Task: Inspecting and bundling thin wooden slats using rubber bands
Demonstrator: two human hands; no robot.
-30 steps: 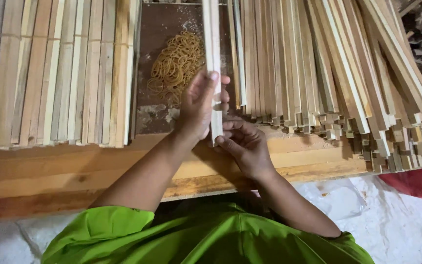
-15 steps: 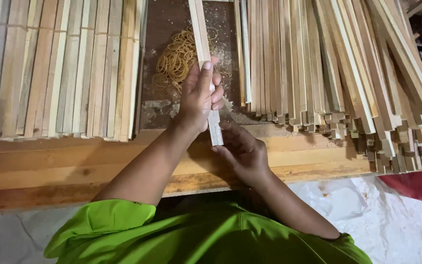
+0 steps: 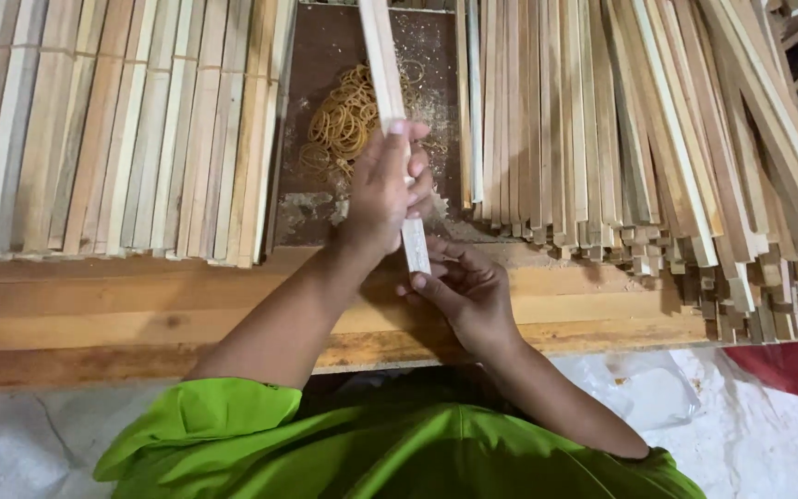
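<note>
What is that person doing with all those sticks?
A person in a green shirt holds a small bunch of thin wooden sticks over a wooden workbench. The left hand wraps around the bunch, and the right hand touches its near end. Behind the hands lies a pile of rubber bands in sawdust. Neat rows of sticks lie at the left, and a looser heap at the right.

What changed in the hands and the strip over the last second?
The pale wooden strip tilted: its far end swung left while the near end stayed at the right hand. The left hand kept its wrap around it. Rubber bands and both stacks of sticks look unmoved.
</note>
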